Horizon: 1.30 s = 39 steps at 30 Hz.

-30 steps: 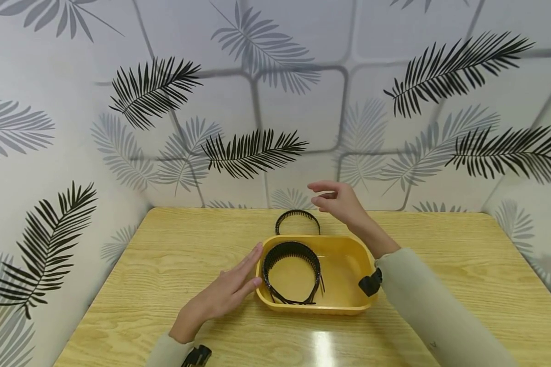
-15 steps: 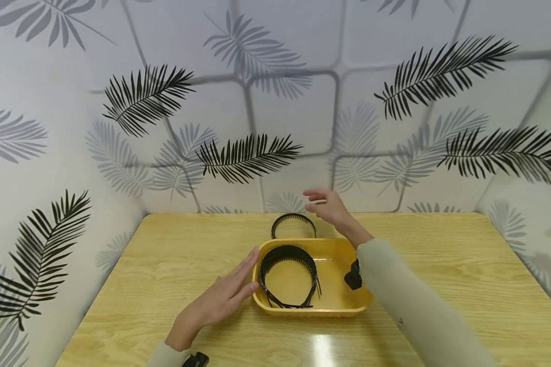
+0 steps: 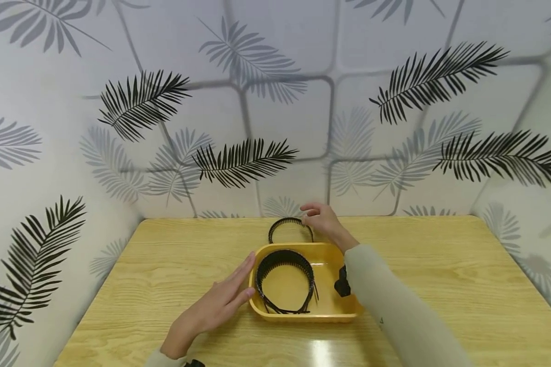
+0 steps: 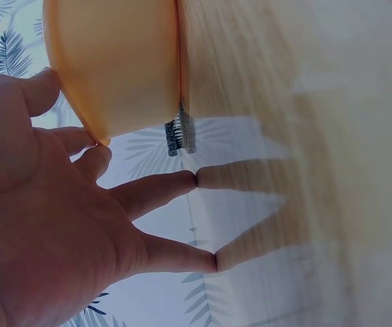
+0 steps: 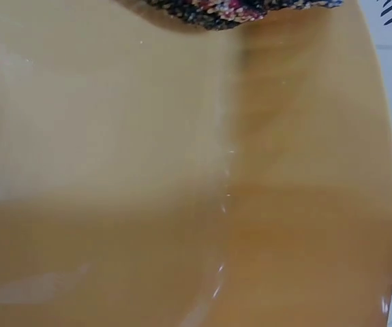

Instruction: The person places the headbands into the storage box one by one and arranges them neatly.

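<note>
A yellow plastic tray [image 3: 327, 283] stands on the table with several black toothed headbands [image 3: 284, 256] stacked in its left half. Behind its far rim, one more toothed headband [image 3: 284, 220] lies on the table. My left hand [image 3: 211, 306] rests against the tray's left end, fingers extended; in the left wrist view, this hand's [image 4: 52, 211] outer fingertips touch the table. My right hand [image 3: 325, 223] reaches across the tray, fingertips right at the single headband's right shoulder, with a gap between thumb and forefinger. Speckled headband ends [image 5: 216, 13] show in the right wrist view.
The wood-grain table [image 3: 174, 265] extends to both sides of the tray. A wall [image 3: 284, 122] with a leaf pattern rises at the table's back edge, close behind the single headband. A black wrist camera [image 3: 342, 283] hangs over the tray's right part.
My right hand has moved down and left to the headband behind the tray. The left hand stays at the tray's left end. The whole head view has shifted slightly.
</note>
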{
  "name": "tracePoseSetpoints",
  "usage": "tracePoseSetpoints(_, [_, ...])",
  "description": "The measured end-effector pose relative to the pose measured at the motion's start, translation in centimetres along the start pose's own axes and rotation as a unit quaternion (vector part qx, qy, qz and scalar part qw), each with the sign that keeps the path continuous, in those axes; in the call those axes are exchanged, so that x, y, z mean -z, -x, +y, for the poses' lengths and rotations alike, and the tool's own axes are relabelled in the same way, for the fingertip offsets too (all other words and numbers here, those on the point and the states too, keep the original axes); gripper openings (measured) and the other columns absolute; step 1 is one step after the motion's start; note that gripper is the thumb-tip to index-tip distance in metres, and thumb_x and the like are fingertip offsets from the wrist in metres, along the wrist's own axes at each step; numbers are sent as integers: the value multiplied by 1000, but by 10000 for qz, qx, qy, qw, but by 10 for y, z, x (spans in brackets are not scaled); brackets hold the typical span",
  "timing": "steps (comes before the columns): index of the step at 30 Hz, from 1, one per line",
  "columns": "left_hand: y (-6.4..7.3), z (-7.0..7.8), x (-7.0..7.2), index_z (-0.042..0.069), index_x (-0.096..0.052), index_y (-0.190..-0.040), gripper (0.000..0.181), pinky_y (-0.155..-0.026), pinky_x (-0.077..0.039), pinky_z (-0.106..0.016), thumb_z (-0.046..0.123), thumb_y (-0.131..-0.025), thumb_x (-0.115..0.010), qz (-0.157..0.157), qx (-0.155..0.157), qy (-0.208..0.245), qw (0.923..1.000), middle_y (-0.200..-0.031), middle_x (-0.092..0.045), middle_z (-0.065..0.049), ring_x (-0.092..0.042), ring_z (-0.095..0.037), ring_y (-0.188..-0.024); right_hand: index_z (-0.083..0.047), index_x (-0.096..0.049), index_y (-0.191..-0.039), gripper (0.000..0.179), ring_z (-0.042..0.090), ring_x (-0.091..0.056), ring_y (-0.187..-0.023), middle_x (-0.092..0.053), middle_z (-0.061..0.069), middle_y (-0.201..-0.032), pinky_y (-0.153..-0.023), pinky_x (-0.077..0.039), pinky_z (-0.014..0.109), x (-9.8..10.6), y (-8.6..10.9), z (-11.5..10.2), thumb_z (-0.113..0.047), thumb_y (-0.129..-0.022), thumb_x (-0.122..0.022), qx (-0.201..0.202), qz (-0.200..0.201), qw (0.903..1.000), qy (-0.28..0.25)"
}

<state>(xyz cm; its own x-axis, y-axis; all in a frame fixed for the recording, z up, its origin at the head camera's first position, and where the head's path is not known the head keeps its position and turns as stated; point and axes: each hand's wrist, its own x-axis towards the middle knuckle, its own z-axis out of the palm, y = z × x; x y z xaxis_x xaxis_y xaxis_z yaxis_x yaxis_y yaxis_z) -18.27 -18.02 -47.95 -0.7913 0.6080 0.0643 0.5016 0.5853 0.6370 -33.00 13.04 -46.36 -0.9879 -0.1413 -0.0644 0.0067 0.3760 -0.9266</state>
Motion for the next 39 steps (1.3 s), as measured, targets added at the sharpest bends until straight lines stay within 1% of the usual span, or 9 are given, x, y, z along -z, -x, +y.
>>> tracePoseSetpoints(9, [-1,-1,-1,22,-5,-167,68,-99,-11,-88,39,-112,-40,-83,66,7,9999,-171,0,8,-15,-30,-155,5,-66,-130,36,43,-49,-131,-54,30,-139,-104,-47,51,-4,-5,7,7,-94,-61,-318,-311,9987,229])
tracePoseSetpoints(12, [-1,0,0,21,-4,-167,68,-100,-12,-88,40,-112,-40,-82,79,-1,9999,-170,-1,8,-15,-30,-155,3,-68,-128,39,41,-51,-130,-57,27,-137,-102,-49,47,-4,-8,9,10,-90,-63,-346,-334,9982,348])
tracePoseSetpoints(14, [-1,0,0,21,-4,-167,68,-100,-12,-88,40,-112,-40,-83,89,-10,9999,-170,-1,7,-15,-31,-155,3,-70,-126,43,39,-53,-128,-60,26,-135,-95,-52,41,-5,-9,9,13,-86,-63,-347,-342,9978,451])
tracePoseSetpoints(17, [0,0,0,21,-4,-167,68,-100,-12,-88,41,-112,-39,-102,131,-15,9999,-171,-1,6,-15,-31,-155,6,-71,-124,49,38,-55,-126,-63,25,-133,-79,-51,31,-7,-10,10,20,-79,-59,-335,-346,9976,507])
tracePoseSetpoints(19, [0,0,1,22,-3,-167,68,-100,-12,-88,41,-112,-39,-117,126,12,9999,-171,-2,3,-14,-30,-155,7,-71,-124,52,38,-56,-126,-64,25,-132,-71,-48,28,-8,-11,10,23,-77,-56,-331,-327,9975,541])
tracePoseSetpoints(22, [0,-1,1,22,-3,-167,68,-100,-12,-89,40,-112,-40,-128,115,50,9998,-172,-3,0,-14,-28,-155,8,-70,-124,53,38,-55,-128,-63,26,-133,-66,-45,27,-9,-12,10,23,-77,-53,-329,-264,9974,582])
tracePoseSetpoints(30, [-1,0,1,22,-3,-167,68,-100,-13,-88,41,-112,-39,-134,132,-20,9998,-172,-3,2,-14,-28,-155,5,-74,-121,49,37,-55,-129,-67,23,-131,-71,-46,27,-4,-9,6,16,-77,-53,-420,231,9949,893])
tracePoseSetpoints(33, [-1,1,1,21,-3,-167,68,-101,-13,-88,41,-112,-39,-125,122,-39,9998,-172,-3,1,-15,-29,-154,4,-73,-122,49,34,-58,-123,-66,23,-132,-68,-45,27,-3,-7,6,15,-79,-53,-486,349,9946,853])
tracePoseSetpoints(39, [0,1,1,20,-4,-167,68,-101,-13,-87,40,-112,-40,-109,128,-33,9999,-172,-4,0,-15,-29,-155,3,-71,-127,50,29,-59,-100,-63,24,-135,-64,-50,30,-1,-4,3,15,-82,-54,-488,341,9964,601])
